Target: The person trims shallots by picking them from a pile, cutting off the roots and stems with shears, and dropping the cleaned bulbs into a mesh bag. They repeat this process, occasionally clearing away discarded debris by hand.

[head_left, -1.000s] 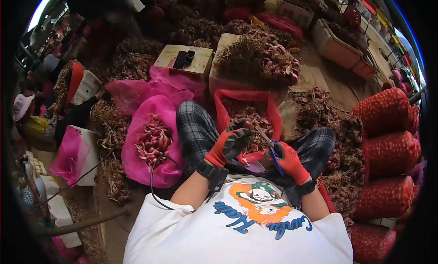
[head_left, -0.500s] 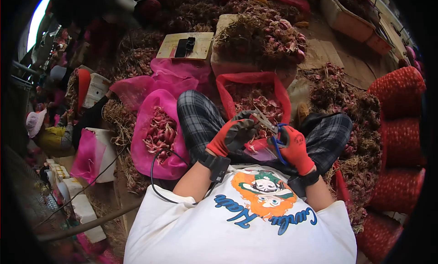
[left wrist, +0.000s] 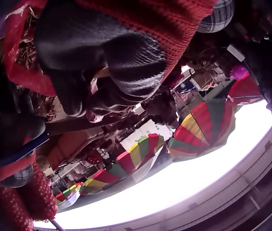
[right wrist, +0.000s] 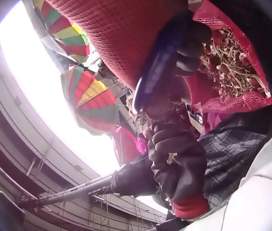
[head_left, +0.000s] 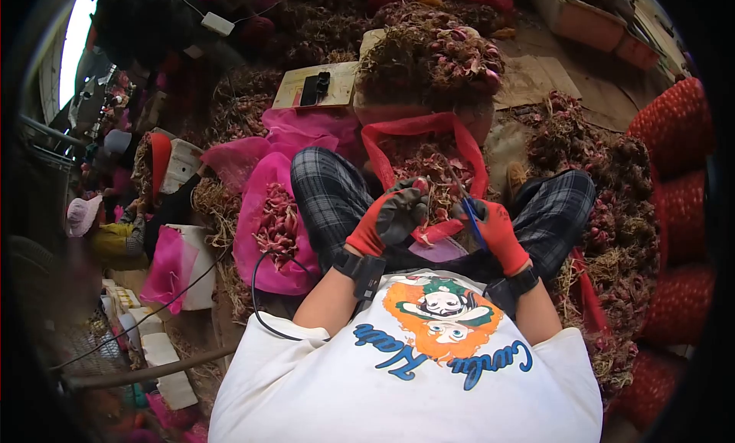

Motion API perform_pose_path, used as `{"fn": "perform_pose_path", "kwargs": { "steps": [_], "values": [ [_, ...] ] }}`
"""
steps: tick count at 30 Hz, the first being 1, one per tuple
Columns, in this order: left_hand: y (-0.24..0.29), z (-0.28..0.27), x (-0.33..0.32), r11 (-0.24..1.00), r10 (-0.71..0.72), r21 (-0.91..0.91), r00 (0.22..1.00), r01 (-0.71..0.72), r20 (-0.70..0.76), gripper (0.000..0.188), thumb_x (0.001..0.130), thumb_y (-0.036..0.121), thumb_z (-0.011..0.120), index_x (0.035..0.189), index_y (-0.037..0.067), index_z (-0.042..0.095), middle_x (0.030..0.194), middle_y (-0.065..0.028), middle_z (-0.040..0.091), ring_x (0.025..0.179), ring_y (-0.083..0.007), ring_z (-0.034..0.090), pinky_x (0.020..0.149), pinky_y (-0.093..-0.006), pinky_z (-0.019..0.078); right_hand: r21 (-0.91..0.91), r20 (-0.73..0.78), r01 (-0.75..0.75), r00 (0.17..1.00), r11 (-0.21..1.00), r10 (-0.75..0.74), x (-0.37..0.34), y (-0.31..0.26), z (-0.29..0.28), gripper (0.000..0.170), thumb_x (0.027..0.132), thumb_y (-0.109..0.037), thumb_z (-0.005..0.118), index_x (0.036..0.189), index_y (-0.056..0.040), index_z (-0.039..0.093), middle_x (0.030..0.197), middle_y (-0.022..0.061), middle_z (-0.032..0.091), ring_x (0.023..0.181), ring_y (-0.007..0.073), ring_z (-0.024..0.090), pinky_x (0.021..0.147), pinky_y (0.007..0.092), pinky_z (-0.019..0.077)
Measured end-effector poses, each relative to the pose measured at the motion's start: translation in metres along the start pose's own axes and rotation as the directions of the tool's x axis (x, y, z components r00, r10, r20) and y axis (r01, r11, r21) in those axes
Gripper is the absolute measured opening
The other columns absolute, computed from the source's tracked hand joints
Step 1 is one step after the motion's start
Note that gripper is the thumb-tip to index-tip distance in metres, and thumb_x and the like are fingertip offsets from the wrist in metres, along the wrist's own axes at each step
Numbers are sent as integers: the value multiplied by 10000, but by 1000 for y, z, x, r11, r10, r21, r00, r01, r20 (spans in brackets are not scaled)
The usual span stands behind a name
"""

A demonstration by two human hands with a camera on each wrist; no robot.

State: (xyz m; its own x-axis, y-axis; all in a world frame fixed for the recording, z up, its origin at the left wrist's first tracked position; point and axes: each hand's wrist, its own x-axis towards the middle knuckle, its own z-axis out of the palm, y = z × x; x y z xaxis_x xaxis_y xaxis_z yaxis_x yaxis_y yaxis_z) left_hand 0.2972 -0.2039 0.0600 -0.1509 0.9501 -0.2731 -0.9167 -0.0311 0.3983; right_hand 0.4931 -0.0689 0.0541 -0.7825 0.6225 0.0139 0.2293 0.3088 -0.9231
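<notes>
Both hands wear red gloves with dark grey palms and fingers. At centre in the head view, my left hand (head_left: 389, 217) has its fingers curled and pinches a small reddish shallot (head_left: 420, 184), mostly covered by the glove. To its right, my right hand (head_left: 496, 230) grips scissors by their blue handles (head_left: 472, 217), with the blades angled up and left over the bag. Both hands are just above the near rim of an open red mesh bag (head_left: 468, 140) holding shallots and dry trimmings (head_left: 429, 156). In the right wrist view, the blue handle (right wrist: 161, 62) crosses in front of the glove.
Left of my knee lies a pink mesh bag (head_left: 249, 232) of trimmed shallots (head_left: 276, 221). Ahead, untrimmed shallots (head_left: 459, 60) are heaped on a box, beside a board (head_left: 337, 79) bearing a phone. Filled red sacks (head_left: 677, 213) line the right. Another person (head_left: 119, 240) sits at far left.
The head view has shifted slightly. The scissor blades have swung away from my left fingers and point more upward. My left hand has turned, and the reddish shallot shows again at its fingertips.
</notes>
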Motion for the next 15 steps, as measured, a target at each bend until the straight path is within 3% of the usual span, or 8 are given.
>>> {"fn": "perform_pose_path", "kwargs": {
  "steps": [1,7,10,11,12,13,14,15],
  "values": [
    [-1,2,1,1000,10,6,998,-10,-66,238,884,50,531,1119,79,505,978,-37,570,882,-159,565,749,-269,513,-5,-5,-1,1000,1000,1,-1,0,-1,225,787,-257,664,863,-46,652,704,150,607,643,266,613,585,318,437],
    [2,-10,6,990,-136,-41,987,133,-90,181,894,82,539,1074,67,540,978,-19,574,880,-130,562,711,-231,516,20,-30,-62,998,998,62,-2,0,-5,206,812,-200,621,901,-14,630,693,147,597,601,214,589,582,312,431],
    [30,16,-3,976,180,160,963,-150,-199,178,894,90,548,1067,63,580,926,-34,598,837,-123,572,718,-241,503,77,2,-96,995,992,96,13,-19,-25,190,817,-176,614,897,-5,629,653,84,594,577,129,563,557,284,422],
    [51,18,-9,938,311,209,937,-275,-162,185,893,95,552,1072,62,579,938,-38,600,826,-120,573,708,-238,502,67,1,-74,997,995,74,22,-27,-35,182,817,-168,612,894,-4,630,644,57,588,579,99,552,547,271,417],
    [77,17,-20,881,437,257,891,-397,-122,192,891,99,556,1078,62,578,951,-41,603,815,-118,575,698,-235,501,60,3,-52,999,997,52,33,-33,-43,174,817,-159,611,891,-3,632,634,31,582,580,69,541,537,257,411],
    [100,19,-38,714,622,460,780,-528,-71,207,885,89,555,1088,54,577,981,-52,608,803,-123,585,694,-233,496,51,-6,2,1000,999,-1,47,-35,-51,164,819,-153,607,895,-10,634,627,6,565,581,51,524,528,237,403],
    [119,17,-55,553,768,615,629,-562,-116,203,881,110,571,1077,54,573,937,-33,604,771,-105,577,682,-224,498,41,-20,59,998,997,-59,62,-37,-59,156,820,-147,604,899,-16,636,621,-20,547,581,33,507,518,217,395],
    [136,13,-73,375,885,756,450,-536,-120,203,878,131,586,1065,55,569,893,-13,601,739,-86,570,671,-215,500,96,-27,24,999,995,-21,77,-39,-65,155,821,-147,606,909,-24,637,628,-24,549,583,33,507,524,209,400]
  ]
}}
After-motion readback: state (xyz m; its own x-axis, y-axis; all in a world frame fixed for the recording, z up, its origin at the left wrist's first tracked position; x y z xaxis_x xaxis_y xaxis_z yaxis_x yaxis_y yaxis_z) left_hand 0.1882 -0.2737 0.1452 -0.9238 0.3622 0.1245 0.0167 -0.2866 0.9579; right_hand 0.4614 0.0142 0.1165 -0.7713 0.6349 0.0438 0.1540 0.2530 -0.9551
